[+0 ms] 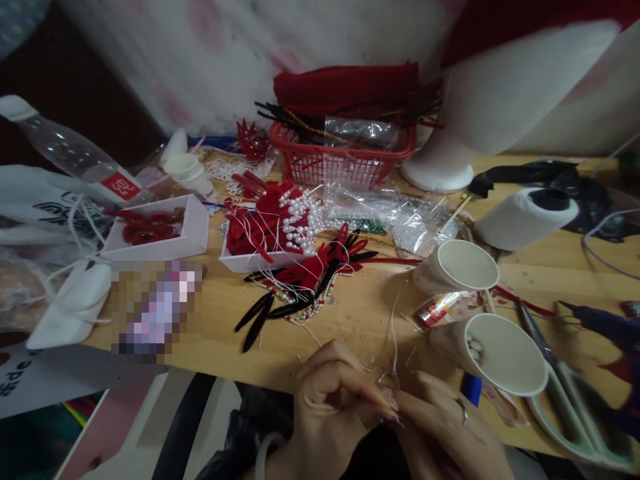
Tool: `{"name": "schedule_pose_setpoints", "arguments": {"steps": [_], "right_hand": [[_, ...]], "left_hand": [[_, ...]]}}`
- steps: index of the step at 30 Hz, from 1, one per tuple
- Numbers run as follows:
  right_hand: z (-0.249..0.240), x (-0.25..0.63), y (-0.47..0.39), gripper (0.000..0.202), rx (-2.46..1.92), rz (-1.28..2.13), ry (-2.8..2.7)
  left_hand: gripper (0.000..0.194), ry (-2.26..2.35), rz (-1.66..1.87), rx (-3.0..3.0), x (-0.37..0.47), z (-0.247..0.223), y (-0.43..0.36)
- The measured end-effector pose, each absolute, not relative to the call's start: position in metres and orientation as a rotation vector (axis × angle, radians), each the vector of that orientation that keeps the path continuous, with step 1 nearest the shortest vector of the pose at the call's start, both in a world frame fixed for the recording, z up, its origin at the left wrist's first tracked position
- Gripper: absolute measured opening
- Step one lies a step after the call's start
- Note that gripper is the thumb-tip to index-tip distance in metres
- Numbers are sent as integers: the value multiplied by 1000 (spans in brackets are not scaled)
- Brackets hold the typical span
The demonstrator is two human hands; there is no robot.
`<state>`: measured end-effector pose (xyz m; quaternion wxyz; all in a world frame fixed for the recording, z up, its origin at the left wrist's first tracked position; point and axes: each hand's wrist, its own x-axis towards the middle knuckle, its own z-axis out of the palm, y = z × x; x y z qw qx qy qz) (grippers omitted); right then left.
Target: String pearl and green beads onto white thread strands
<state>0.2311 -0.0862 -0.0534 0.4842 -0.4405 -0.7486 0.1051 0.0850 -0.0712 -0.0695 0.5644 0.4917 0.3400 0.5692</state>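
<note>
Bottom centre: left hand (pixel 327 393) and right hand (pixel 450 427) meet fingertip to fingertip, pinching a thin white thread (pixel 393 333). A tipped paper cup (pixel 503 353) lies just right on the desk (pixel 360 320).

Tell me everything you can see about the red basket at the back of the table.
The red basket looks like plastic, with lattice walls and a solid rim. It stands upright at the back of the wooden table, left of a white foam-like stand. Folded red fabric, black strips and a clear bag fill it and stick out over the rim. Clear plastic bags lie against its front.
</note>
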Motion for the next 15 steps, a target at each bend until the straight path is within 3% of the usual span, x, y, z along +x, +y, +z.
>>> {"name": "schedule_pose_setpoints", "arguments": {"steps": [8, 15], "right_hand": [[-61, 239, -84, 45, -995, 267, -1923], [-65, 234, -79, 20, -1050, 211, -1825]], "left_hand": [[16, 818, 1312, 1143, 82, -69, -63], [11, 842, 1363, 1408, 76, -71, -57]]}}
